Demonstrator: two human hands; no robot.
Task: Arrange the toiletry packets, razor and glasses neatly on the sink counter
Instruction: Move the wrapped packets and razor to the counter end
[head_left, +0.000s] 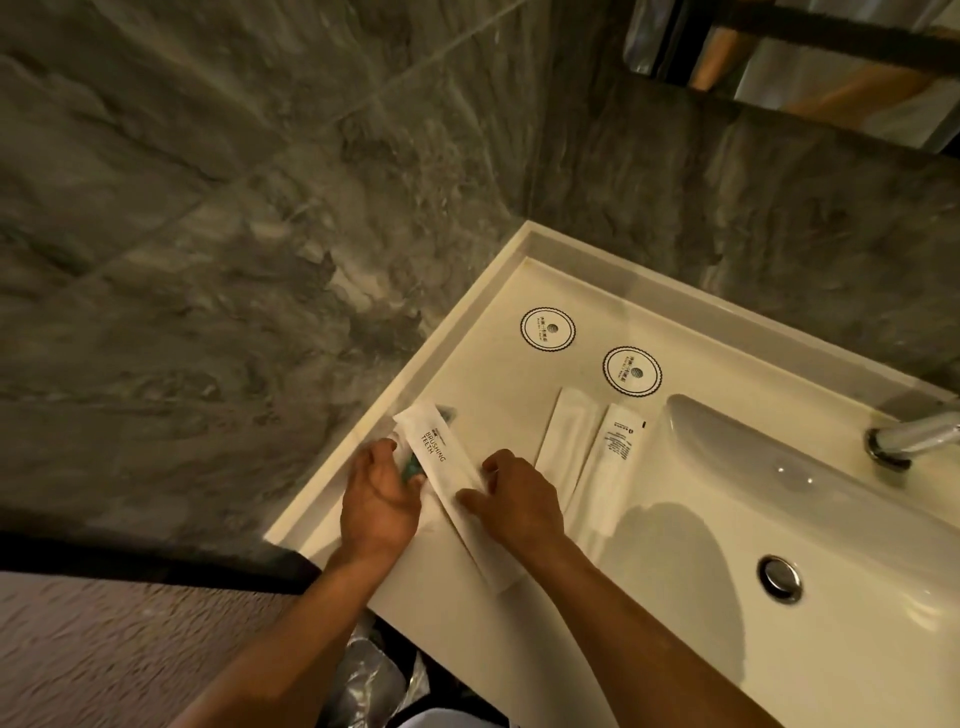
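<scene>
Both hands (left hand (376, 499), right hand (514, 499)) pinch the toothbrush packet (447, 467).

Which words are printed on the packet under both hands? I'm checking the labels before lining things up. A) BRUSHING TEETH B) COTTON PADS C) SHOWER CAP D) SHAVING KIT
A: the packet between the left hand and right hand reads BRUSHING TEETH in dark letters.
</scene>
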